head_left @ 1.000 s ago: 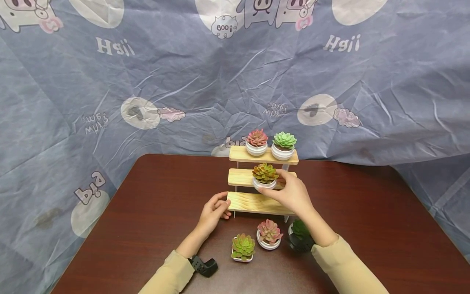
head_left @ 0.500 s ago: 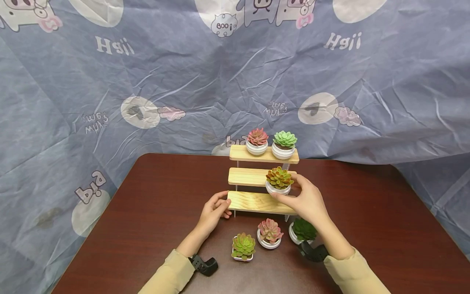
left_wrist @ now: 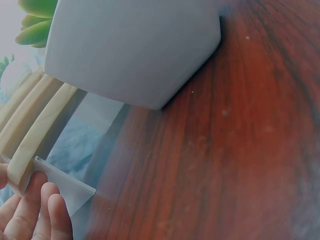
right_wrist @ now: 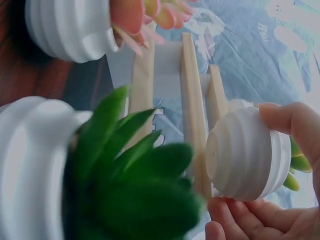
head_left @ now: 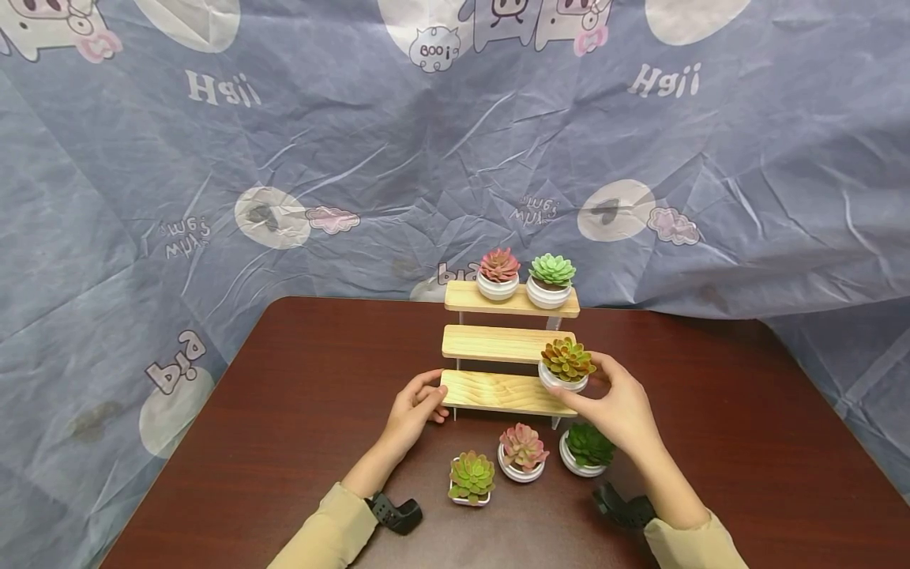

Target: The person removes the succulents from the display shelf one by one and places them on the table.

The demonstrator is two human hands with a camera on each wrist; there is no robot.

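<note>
My right hand (head_left: 620,408) pinches the white ribbed pot of an orange-green potted succulent (head_left: 566,362) between thumb and fingers. In the head view this pot overlaps the right ends of the lower two shelves; the right wrist view shows its underside (right_wrist: 235,155) uncovered. My left hand (head_left: 415,408) grips the left end of the lowest shelf of a three-tier wooden display stand (head_left: 498,393). In the left wrist view, fingers (left_wrist: 30,205) lie against the shelf end and its clear side panel (left_wrist: 67,182). A red succulent (head_left: 499,273) and a mint-green one (head_left: 550,280) stand on the top shelf.
On the dark red-brown table (head_left: 341,348), in front of the stand, are a light green succulent in a square pot (head_left: 471,476), a pink one (head_left: 522,452) and a dark green one (head_left: 586,449). A blue patterned cloth (head_left: 398,158) hangs behind.
My right hand has carried the orange-green succulent rightward and nearer, from the middle of the second shelf to the stand's right end. My left hand stays on the lowest shelf.
</note>
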